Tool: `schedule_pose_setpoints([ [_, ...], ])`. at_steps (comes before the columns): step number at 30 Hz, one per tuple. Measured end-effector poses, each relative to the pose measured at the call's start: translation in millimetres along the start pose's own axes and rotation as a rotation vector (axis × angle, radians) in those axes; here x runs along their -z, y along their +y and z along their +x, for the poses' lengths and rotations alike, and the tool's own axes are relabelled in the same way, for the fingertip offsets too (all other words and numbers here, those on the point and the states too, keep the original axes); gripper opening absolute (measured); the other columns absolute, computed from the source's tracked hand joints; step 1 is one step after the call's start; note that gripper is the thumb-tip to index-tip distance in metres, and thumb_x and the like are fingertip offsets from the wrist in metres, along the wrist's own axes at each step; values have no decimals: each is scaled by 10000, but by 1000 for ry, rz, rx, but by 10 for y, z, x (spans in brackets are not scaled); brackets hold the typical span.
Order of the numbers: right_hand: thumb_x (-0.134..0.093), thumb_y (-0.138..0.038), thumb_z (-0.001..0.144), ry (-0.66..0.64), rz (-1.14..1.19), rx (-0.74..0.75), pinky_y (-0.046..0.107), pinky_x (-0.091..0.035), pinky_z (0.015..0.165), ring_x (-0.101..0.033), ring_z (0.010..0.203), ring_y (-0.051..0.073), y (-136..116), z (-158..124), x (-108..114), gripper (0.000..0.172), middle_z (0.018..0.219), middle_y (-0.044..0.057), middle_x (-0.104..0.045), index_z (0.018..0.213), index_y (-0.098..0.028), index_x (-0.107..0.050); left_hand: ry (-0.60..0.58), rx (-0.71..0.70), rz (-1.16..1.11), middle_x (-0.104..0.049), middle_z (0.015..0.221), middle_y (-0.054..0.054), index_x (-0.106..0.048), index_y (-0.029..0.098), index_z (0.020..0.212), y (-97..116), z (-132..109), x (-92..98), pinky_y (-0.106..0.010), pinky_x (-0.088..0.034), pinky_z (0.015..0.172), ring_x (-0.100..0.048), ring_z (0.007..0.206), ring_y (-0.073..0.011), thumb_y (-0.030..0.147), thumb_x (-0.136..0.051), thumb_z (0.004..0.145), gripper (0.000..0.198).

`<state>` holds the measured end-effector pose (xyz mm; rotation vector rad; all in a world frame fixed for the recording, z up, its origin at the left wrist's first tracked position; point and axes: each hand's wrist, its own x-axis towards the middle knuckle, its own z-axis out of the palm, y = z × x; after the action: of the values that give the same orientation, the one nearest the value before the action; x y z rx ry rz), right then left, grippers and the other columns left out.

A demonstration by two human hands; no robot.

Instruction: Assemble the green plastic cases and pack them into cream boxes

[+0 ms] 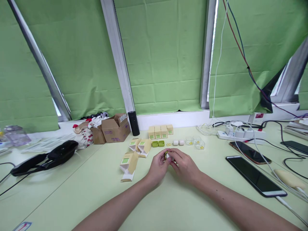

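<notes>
Both hands, the left hand [156, 169] and the right hand [186, 165], pinch one small piece [166, 156] between their fingertips, just above the bench [192, 199]. Beyond the hands, parts are already set out in a row: two green cups [155, 144], little yellow pieces [168, 144], two pale rounded pieces [181, 142] and, beyond the right hand, three clear containers [200, 145]. Left of the left hand, three cartons [129, 161] have their flaps undone; four boxes [158, 132] behind the row look closed and, I judge, not yet dealt with. The fingers cover most of the held piece; only a whitish part and a dark, yellowish edge show, so whether it is whole cannot be told. The yellow pieces are too small to make out.
</notes>
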<state>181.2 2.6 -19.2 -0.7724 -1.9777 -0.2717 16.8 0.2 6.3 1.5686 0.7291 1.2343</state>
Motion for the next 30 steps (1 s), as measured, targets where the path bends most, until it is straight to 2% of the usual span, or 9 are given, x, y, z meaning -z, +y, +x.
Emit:
schedule_pose_setpoints([
  [10, -567, -88, 945, -51, 90, -37, 498, -646, 959, -675, 1225, 303, 15, -17, 21, 524, 1339, 148, -671, 1444, -234, -503, 15, 31, -61, -728, 1261, -152, -684, 152, 1282, -79, 51, 39, -458, -549, 1035, -675, 1180, -304, 464, -824, 821, 574],
  [15, -542, -74, 938, -43, 116, -57, 489, -658, 913, -687, 1191, 298, 55, -36, 18, 495, 1301, 141, -681, 1402, -245, -527, 24, 48, -123, -707, 1321, -168, -692, 148, 1287, -86, 55, 72, -470, -523, 1075, -650, 1241, -324, 482, -877, 762, 649],
  [19, -533, -69, 936, -51, 125, -60, 488, -650, 920, -672, 1208, 301, 55, -39, 27, 466, 1305, 139, -670, 1367, -248, -544, 28, 47, -130, -712, 1315, -168, -700, 150, 1280, -101, 43, 88, -472, -512, 1093, -647, 1252, -325, 464, -885, 760, 635],
  [27, -577, -56, 897, -104, 231, -166, 440, -640, 864, -690, 1008, 259, -46, 32, 123, 571, 1245, 117, -673, 1423, -254, -473, -41, 57, -191, -756, 1139, -161, -702, 128, 1271, -91, 52, 110, -433, -577, 951, -709, 1063, -295, 444, -881, 776, 614],
  [30, -556, -34, 883, -90, 254, -205, 412, -632, 823, -681, 924, 232, -26, 27, 109, 563, 1218, 97, -675, 1393, -264, -491, -41, 66, -213, -739, 1191, -172, -688, 124, 1300, -105, 55, 128, -432, -572, 959, -692, 1113, -303, 435, -900, 756, 662],
])
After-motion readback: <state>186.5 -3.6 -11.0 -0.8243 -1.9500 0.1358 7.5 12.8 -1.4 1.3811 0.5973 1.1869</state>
